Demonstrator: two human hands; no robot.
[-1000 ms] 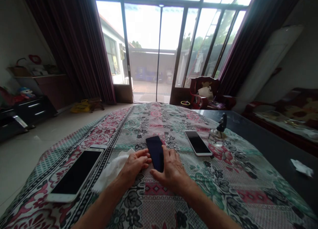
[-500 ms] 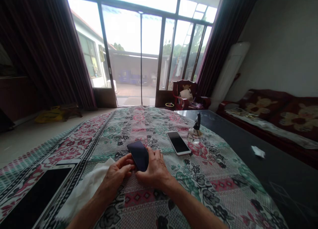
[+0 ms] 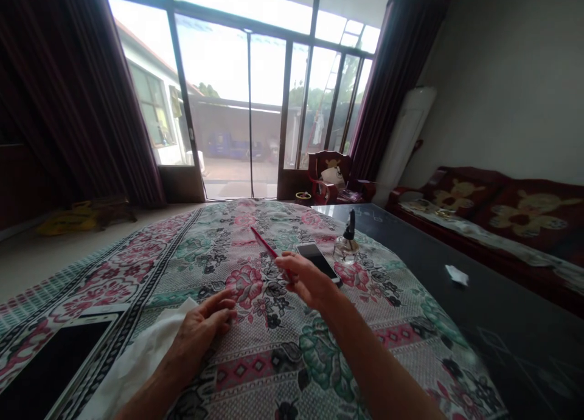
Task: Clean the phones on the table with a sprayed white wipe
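Observation:
My right hand (image 3: 308, 278) is closed on a phone with a red edge (image 3: 264, 244), which is tilted up on its side above the flowered cloth. To the left, my left hand (image 3: 207, 324) rests with fingers apart, holding nothing, beside a crumpled white cloth (image 3: 141, 353). Partly behind my right hand lies a white phone (image 3: 318, 259) with a dark screen. Just right of it stands a clear spray bottle (image 3: 346, 248) with a black nozzle. A large white-framed device (image 3: 55, 359) with a black screen lies at the lower left.
The patterned tablecloth (image 3: 337, 359) covers a round table. Beyond its right edge is a dark surface (image 3: 424, 286) with a crumpled white tissue (image 3: 457, 275). A red sofa (image 3: 493, 195) stands at the right, a red chair (image 3: 329, 165) near the glass doors.
The phone has been lifted off the cloth and turned onto its edge in my right hand, moving forward and right. My left hand has come away from it. The view has shifted slightly.

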